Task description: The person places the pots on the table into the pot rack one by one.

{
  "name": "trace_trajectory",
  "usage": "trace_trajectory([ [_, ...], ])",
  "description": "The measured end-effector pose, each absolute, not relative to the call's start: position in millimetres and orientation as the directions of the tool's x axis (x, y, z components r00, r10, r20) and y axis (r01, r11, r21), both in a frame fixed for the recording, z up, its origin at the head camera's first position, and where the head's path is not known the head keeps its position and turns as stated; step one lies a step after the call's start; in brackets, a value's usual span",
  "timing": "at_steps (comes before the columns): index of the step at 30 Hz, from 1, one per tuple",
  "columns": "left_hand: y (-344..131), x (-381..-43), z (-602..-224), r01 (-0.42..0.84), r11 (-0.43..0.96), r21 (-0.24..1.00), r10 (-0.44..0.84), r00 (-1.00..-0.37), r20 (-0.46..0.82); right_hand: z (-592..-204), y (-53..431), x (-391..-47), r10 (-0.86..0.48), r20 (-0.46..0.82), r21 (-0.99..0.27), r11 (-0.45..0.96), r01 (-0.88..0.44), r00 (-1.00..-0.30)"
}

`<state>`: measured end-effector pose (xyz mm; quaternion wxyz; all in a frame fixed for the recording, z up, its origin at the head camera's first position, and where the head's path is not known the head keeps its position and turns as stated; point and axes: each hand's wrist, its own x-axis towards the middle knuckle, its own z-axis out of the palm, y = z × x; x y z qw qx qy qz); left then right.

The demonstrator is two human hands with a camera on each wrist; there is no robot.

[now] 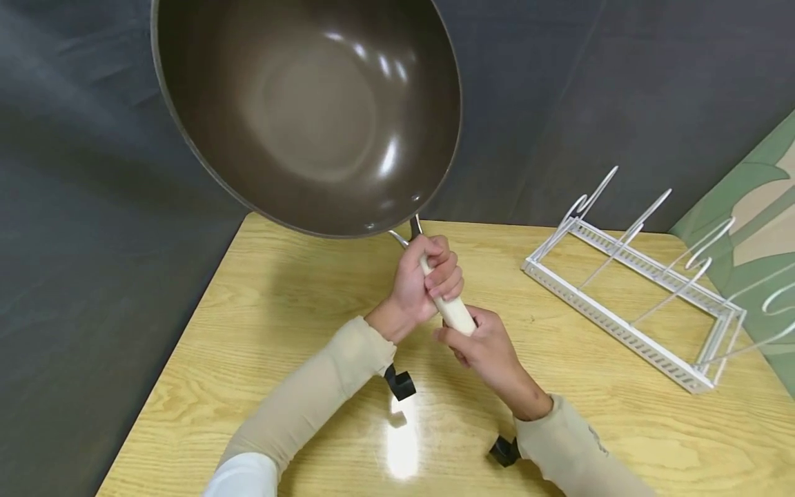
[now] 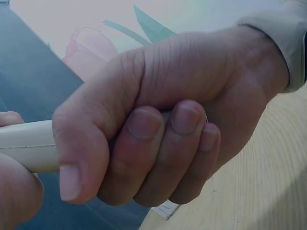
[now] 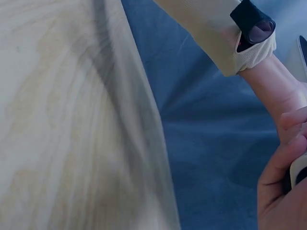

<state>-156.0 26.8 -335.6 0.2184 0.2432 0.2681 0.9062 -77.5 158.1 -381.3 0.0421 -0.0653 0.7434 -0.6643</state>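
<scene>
A large wok (image 1: 310,117) with a dark brown inside is held up over the table, tilted so that its inside faces me. Its cream handle (image 1: 458,316) slants down to the right. My left hand (image 1: 430,276) grips the handle close to the wok, fingers wrapped round it. Behind it, my right hand (image 1: 481,345) holds the handle's end, with the thumb along it. In the left wrist view, the curled left hand (image 2: 139,124) covers much of the handle (image 2: 29,143). Only part of the right hand (image 3: 280,187) shows at the right wrist view's edge.
A white metal rack (image 1: 633,338) with upright wire dividers stands on the wooden table (image 1: 248,331), to the right. Dark cloth (image 1: 528,103) hangs behind the table and on the left. A panel with a leaf pattern (image 1: 764,207) borders the right side.
</scene>
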Motion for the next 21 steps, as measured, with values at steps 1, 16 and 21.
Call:
trace_trajectory([
  [1, 28, -157, -333, -0.271, -0.754, 0.598, 0.537, -0.779, 0.324, -380, 158, -77, -0.144, 0.026, -0.994, 0.100, -0.041, -0.989],
  [16, 50, -158, -319, -0.315, -0.625, 0.714, 0.630, -0.743, 0.224, -379, 156, -66, -0.006, 0.034, -0.998, -0.055, -0.033, -0.999],
  [21, 57, -158, -316, -0.287, -0.601, 0.746, 0.635, -0.739, 0.228, -381, 157, -64, 0.024, 0.072, -0.996, -0.054, -0.073, -0.997],
])
